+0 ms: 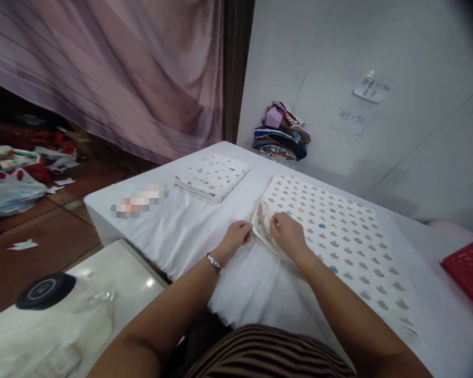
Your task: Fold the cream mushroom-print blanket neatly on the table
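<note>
A cream cloth point(347, 247) printed with rows of small grey, blue and red figures lies folded in layers on the white-covered table. My left hand point(236, 235) is closed on its near left corner, fingers pinched together. Beside it, my right hand point(287, 232) has its fingers curled on the same cloth, where the edge is lifted and bunched. Farther left rests a second white cloth point(215, 178) with small dark prints, folded flat and touched by neither hand.
The white table cover point(169, 233) hangs in wrinkles at the front. A pile of folded clothes point(280, 134) stands against the wall. A red box-like object point(469, 270) is at the right edge. At lower left, a white surface holds a black round lid point(46, 290) and clear plastic.
</note>
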A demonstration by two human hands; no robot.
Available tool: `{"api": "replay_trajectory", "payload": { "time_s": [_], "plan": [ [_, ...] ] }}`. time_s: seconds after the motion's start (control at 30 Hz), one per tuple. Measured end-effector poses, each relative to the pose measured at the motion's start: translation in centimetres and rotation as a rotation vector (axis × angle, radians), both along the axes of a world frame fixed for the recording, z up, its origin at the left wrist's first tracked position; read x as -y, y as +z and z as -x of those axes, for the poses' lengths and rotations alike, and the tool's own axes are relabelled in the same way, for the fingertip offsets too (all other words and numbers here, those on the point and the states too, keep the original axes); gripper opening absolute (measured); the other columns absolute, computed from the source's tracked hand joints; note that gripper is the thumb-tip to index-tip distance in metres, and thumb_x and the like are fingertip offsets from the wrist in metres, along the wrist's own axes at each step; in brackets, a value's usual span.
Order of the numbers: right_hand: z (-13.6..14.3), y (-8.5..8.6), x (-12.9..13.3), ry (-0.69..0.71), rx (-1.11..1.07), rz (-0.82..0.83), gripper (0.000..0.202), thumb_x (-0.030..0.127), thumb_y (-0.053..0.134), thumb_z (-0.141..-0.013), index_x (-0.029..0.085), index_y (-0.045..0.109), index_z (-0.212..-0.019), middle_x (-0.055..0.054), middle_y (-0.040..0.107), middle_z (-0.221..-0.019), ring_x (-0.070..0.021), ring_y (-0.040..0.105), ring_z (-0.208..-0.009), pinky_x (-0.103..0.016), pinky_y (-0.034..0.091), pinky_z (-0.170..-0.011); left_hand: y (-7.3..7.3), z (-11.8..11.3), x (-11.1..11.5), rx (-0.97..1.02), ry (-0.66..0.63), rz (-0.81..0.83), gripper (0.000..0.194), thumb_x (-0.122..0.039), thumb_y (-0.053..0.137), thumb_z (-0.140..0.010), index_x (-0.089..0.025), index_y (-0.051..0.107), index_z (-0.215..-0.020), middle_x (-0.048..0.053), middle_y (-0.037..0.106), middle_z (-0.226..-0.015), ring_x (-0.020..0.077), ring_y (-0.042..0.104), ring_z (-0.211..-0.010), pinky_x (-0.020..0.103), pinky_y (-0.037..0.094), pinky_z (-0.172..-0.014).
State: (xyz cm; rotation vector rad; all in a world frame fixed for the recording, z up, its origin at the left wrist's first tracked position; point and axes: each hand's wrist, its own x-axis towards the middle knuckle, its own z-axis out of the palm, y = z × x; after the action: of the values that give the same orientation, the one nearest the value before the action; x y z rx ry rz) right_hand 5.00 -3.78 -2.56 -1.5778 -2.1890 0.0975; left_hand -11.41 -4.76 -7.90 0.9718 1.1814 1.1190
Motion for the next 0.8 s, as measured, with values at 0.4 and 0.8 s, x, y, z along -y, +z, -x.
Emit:
{"api": "replay_trajectory", "payload": {
  "time_s": [0.4, 0.8],
  "plan": [
    [1.8, -2.8, -0.3, 0.189, -0.285, 0.220, 0.015, 0.023, 0.047, -0.079, 0.020, 0.050, -0.065, 0.003, 0.051, -0.063, -0.0124, 0.046, -0.062, -0.024, 0.032, -0.060, -0.1, -0.4, 0.2, 0.065, -0.010, -0.100, 0.021, -0.036, 0.057, -0.074, -0.017, 0.049, -0.066, -0.006, 0.045, -0.045, 0.0059, 0.035, -0.041, 0.020, 0.026, -0.043],
    [0.7, -3.9, -0.4, 0.068, -0.760, 0.314, 0.014, 0.033, 0.049, -0.074, 0.020, 0.053, -0.070, 0.002, 0.054, -0.066, -0.0147, 0.048, -0.065, -0.026, 0.039, -0.063, 0.0, 1.2, -0.8, -0.524, 0.189, -0.180, 0.022, -0.037, 0.055, -0.077, -0.018, 0.060, -0.067, 0.000, 0.059, -0.062, 0.0131, 0.050, -0.061, 0.023, 0.035, -0.057]
  ]
}}
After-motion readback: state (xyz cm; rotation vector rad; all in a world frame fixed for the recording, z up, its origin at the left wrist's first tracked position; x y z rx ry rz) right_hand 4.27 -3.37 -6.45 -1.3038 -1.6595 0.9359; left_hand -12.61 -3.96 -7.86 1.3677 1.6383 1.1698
